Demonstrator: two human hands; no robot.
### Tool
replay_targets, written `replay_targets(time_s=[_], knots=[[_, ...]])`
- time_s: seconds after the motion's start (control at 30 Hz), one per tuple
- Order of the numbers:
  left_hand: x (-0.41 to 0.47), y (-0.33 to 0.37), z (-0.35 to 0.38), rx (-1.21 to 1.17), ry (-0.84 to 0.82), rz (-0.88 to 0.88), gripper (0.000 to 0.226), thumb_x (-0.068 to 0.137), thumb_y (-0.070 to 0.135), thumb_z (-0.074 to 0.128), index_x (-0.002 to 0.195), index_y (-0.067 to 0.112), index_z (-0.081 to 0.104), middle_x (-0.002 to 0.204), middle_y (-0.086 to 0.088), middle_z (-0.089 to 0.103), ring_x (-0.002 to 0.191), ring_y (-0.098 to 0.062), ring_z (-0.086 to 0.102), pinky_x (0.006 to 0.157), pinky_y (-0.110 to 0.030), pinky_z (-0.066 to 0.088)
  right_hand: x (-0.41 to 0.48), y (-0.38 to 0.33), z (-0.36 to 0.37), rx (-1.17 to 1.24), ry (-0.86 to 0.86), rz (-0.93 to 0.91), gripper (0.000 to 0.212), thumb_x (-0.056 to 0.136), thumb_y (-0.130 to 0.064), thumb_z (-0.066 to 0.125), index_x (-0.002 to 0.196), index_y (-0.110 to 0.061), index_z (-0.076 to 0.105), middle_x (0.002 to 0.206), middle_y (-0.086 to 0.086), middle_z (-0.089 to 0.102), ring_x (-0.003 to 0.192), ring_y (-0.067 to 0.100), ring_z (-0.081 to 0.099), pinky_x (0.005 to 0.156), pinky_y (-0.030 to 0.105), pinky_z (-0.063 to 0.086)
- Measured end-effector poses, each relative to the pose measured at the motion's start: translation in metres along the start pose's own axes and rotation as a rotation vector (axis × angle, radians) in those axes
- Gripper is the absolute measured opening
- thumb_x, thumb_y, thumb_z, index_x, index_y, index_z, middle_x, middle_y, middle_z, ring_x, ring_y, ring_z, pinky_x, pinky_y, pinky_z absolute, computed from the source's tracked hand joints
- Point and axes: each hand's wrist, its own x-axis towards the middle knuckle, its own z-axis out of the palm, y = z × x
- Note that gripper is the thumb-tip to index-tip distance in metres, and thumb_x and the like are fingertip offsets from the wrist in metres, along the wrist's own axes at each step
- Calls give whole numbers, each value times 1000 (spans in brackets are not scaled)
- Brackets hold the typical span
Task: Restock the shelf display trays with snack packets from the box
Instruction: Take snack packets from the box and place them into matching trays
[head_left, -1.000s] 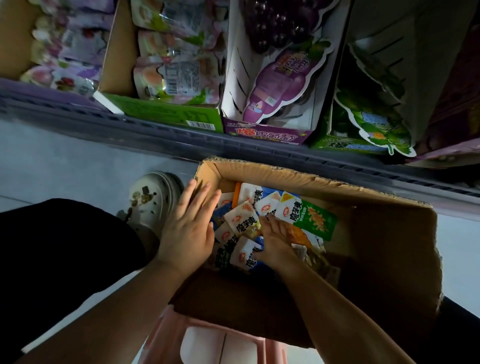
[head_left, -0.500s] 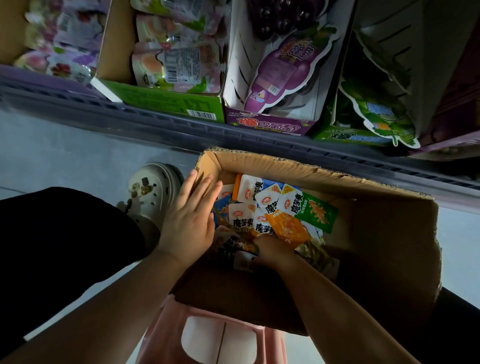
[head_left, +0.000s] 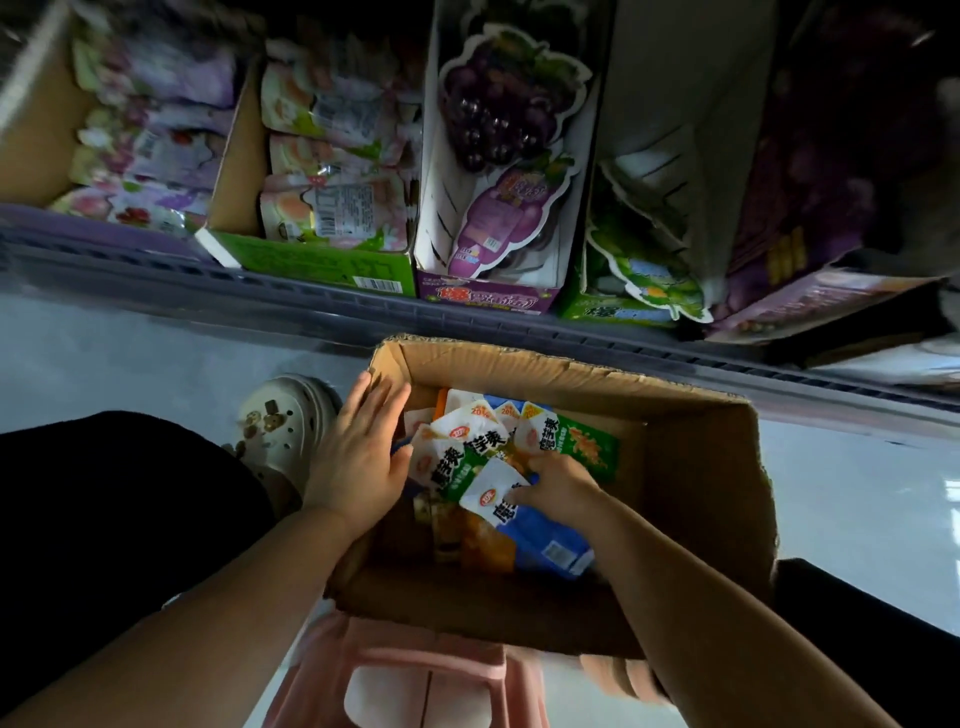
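Early going, I judge; your right hand (head_left: 558, 488) pinches a blue packet (head_left: 545, 545) among the snack packets (head_left: 467, 457) in the box (head_left: 571, 364); your left hand (head_left: 358, 457) rests flat at its left wall (holding nothing); the purple tray (head_left: 488, 296) above looks near-empty.

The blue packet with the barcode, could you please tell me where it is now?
In the head view, the blue packet sits inside the cardboard box, gripped at its white top by the right hand, with an orange packet to its left.
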Motion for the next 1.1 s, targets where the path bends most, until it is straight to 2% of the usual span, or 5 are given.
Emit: replay_targets(time_s=[0.17,0.37,0.47,0.57,1.1], knots=[[-6,24,-35,-212,72,-141,64,92,31,47,145,14,16,153,-6,16,142,-18,9,113,-31,-1,-50,-14,-30,125,70,-96,34,83,-25,66,113,-10,63,113,9,65,102,23,61,86,30,48],[-15,64,-106,-774,235,-282,65,89,33,52,144,15,22,148,-5,29,136,-21,26,109,-30,22,-121,-36,-63,352,243,-268,23,81,-19,68,102,-10,67,106,9,68,95,24,64,83,38,52],[-24,87,-146,-1096,79,-181,34,88,28,55,120,19,48,114,10,57,114,-12,48,85,-8,36,-159,-42,-80,452,302,-351,20,82,-15,66,101,-11,67,106,10,68,91,24,64,74,28,48],[-30,107,-172,-1391,-130,-86,13,81,23,61,93,20,59,86,12,71,91,-10,60,84,-22,45,-187,-47,-93,703,310,-478,11,83,-7,64,89,-16,65,94,0,68,81,12,65,72,20,54],[-2,135,-176,-1538,-145,-110,34,68,-5,66,95,15,63,77,1,74,69,-13,70,54,-23,54,-180,-61,-111,1043,191,-619,14,84,-4,58,86,-14,67,81,-1,73,74,13,70,64,22,55]])
